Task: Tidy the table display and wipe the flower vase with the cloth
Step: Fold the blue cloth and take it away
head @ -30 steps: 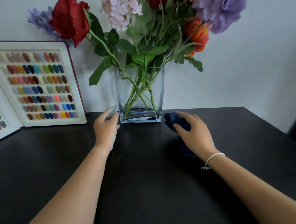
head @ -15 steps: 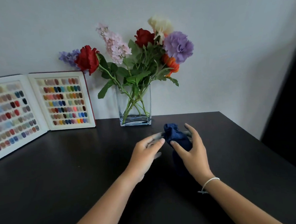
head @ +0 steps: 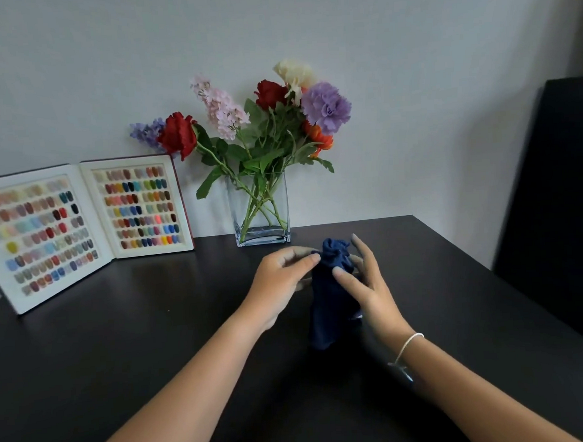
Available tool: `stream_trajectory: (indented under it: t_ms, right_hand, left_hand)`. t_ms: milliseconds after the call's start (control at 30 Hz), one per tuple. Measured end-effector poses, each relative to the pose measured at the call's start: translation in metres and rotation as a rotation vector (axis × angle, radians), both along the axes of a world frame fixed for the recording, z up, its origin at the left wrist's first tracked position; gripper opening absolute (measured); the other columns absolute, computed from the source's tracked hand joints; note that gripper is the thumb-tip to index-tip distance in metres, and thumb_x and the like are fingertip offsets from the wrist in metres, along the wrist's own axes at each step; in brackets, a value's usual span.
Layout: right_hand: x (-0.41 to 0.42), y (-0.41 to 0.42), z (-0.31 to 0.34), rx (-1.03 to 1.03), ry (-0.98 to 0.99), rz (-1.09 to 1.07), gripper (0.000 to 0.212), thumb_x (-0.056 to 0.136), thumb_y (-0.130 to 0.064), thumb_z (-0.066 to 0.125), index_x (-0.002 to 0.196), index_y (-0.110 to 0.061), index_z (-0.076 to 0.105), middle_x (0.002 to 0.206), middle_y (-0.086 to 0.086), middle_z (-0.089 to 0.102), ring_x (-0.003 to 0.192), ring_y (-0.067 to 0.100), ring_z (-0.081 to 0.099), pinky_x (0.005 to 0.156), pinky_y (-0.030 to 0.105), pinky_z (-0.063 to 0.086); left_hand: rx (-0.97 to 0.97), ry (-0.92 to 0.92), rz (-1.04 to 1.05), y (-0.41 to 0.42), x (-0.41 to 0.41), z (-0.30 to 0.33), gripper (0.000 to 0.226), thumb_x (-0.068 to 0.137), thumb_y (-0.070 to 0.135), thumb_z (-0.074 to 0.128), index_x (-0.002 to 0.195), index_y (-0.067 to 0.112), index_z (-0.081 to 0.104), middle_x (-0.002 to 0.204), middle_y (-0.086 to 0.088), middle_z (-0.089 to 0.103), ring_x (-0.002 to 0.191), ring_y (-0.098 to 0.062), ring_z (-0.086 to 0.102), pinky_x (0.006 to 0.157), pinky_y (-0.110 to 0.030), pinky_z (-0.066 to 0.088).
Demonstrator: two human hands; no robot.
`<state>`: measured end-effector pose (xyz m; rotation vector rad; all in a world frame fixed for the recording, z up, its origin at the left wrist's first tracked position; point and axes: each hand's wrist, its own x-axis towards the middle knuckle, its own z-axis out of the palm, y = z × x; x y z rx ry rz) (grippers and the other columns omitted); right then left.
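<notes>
I see both hands in front of vase (head: pixel 260 209), just short of its base. Left hand (head: pixel 280 283) pinches upper edge of dark blue cloth (head: pixel 329 297); right hand (head: pixel 365 284) grips bunched top, thumb pressed on fabric. Cloth hangs between hands, lower end near black table (head: pixel 120 351). Open colour swatch book (head: pixel 79 227) stands left of vase

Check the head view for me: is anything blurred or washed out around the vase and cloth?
Head view: soft, even light with no harsh glare; the glass vase reads clearly. The nail colour chart is smeared on its left page. Both hands, left and right, on the blue cloth show slight motion blur.
</notes>
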<state>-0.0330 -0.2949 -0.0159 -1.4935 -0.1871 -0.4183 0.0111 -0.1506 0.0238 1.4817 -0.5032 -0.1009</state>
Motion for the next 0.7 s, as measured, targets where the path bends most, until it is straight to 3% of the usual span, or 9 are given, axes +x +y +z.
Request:
stream_trajectory:
  t_ms: [67,133,267,400,467,567,633,700]
  right_hand:
    - [0.000,-0.008,0.002,0.129,0.054,0.065,0.070,0.070,-0.040,0.068,0.131,-0.042,0.034,0.129,0.000,0.050,0.116,0.013,0.052,0.090,0.025,0.044]
    - [0.000,-0.015,0.004,0.121,0.092,0.063,0.065,0.075,-0.032,0.065,0.133,-0.034,0.036,0.126,0.000,0.054,0.106,0.012,0.057,0.076,0.022,0.047]
    - [-0.002,-0.024,0.005,-0.010,0.110,0.026,0.048,0.075,-0.023,0.065,0.121,-0.024,0.051,0.104,-0.008,0.065,0.079,0.000,0.061,0.056,0.015,0.044]
    - [-0.002,-0.031,0.006,-0.014,0.128,-0.028,0.031,0.066,-0.026,0.058,0.097,-0.028,0.058,0.087,-0.011,0.065,0.075,0.004,0.059,0.062,0.022,0.043]
    - [-0.002,-0.035,0.007,-0.007,0.118,-0.039,0.023,0.065,-0.022,0.053,0.087,-0.020,0.057,0.077,-0.009,0.059,0.072,0.009,0.053,0.065,0.027,0.041]
    - [-0.004,-0.040,0.014,0.000,0.108,-0.035,0.021,0.060,-0.019,0.047,0.080,-0.014,0.053,0.067,-0.005,0.047,0.066,0.013,0.042,0.064,0.031,0.036]
    - [-0.005,-0.041,0.019,0.040,0.125,-0.024,0.020,0.056,-0.018,0.045,0.073,-0.017,0.055,0.064,-0.006,0.048,0.063,0.012,0.043,0.064,0.030,0.036]
    - [-0.007,-0.044,0.022,0.031,0.139,-0.017,0.026,0.057,-0.021,0.046,0.078,-0.023,0.060,0.065,-0.010,0.056,0.063,0.009,0.051,0.069,0.030,0.039]
  left_hand:
    - [0.032,-0.049,0.026,0.001,-0.001,0.008,0.011,0.085,0.014,0.061,0.082,0.020,0.069,0.069,0.012,0.069,0.069,0.002,0.063,0.058,-0.013,0.049]
    - [0.049,-0.087,0.056,0.002,0.000,0.016,0.010,0.085,0.016,0.061,0.082,0.022,0.069,0.066,0.015,0.067,0.068,0.002,0.060,0.057,-0.012,0.044]
    - [0.057,-0.125,0.087,0.006,0.005,0.034,0.010,0.086,0.019,0.061,0.082,0.024,0.068,0.081,0.008,0.067,0.087,-0.011,0.062,0.077,-0.027,0.048]
    - [0.107,-0.200,0.115,0.007,0.009,0.050,0.013,0.086,0.020,0.059,0.079,0.028,0.066,0.074,0.014,0.067,0.081,-0.006,0.063,0.075,-0.026,0.048]
    - [0.141,-0.246,0.130,0.006,0.010,0.058,0.014,0.087,0.021,0.058,0.080,0.030,0.065,0.077,0.013,0.067,0.080,-0.005,0.063,0.074,-0.025,0.047]
    - [0.206,-0.326,0.155,0.005,0.012,0.067,0.014,0.088,0.022,0.055,0.082,0.031,0.063,0.082,0.011,0.067,0.084,-0.007,0.063,0.077,-0.026,0.049]
    - [0.224,-0.357,0.177,0.003,0.012,0.072,0.012,0.088,0.023,0.055,0.083,0.032,0.062,0.085,0.010,0.067,0.087,-0.010,0.062,0.082,-0.029,0.049]
    - [0.235,-0.380,0.198,0.002,0.012,0.077,0.010,0.088,0.024,0.055,0.085,0.032,0.062,0.085,0.011,0.067,0.089,-0.010,0.062,0.084,-0.029,0.048]
